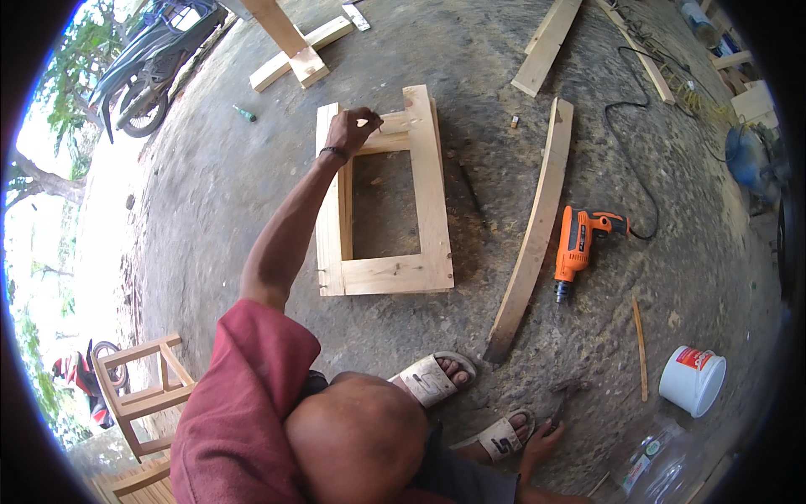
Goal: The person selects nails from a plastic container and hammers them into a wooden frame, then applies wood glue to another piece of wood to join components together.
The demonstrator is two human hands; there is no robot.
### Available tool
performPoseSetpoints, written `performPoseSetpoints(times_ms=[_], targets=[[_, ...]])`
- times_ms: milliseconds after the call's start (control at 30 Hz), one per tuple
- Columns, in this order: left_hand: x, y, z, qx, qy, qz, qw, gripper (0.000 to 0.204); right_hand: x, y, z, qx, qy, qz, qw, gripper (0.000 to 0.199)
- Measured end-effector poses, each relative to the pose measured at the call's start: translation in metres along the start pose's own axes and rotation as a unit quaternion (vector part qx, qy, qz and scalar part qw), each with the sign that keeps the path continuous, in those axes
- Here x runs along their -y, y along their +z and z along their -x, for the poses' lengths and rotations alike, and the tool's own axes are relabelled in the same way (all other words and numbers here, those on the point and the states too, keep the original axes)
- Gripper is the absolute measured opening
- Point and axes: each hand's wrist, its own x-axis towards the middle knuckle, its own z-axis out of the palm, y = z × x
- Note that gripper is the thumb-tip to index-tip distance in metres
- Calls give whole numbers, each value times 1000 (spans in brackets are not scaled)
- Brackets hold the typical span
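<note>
On the concrete floor in front of me lies a rectangular wooden frame [432, 197] of pale planks. My left hand [353, 130] reaches over its far end, with the fingertips pinched together above the far crosspiece. Whatever small thing they hold is too small to make out. Nails [321, 271] stick up at the near corners of the frame. Low on the right, beside my sandalled foot [510, 435], my right hand [541, 445] is closed round the handle of a hammer [571, 387], whose dark head points away from me.
Right of the frame lie a long wooden board [541, 218] and an orange corded drill [575, 239]. A white bucket [695, 382], a clear plastic bottle [655, 466] and a thin stick [641, 349] are nearer. A wooden stool [147, 403] stands at left; lumber [546, 50] and a motorcycle [151, 76] are farther off.
</note>
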Motion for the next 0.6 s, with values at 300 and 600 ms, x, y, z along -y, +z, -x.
performPoseSetpoints(times_ms=[300,600], targets=[[27,9,8,21,65,-88,994,33,11,-11,-2,5,-3,-13,1000,45],[-85,36,9,-5,274,-115,955,56,3,-46,-10,-7,11,-8,1000,46]])
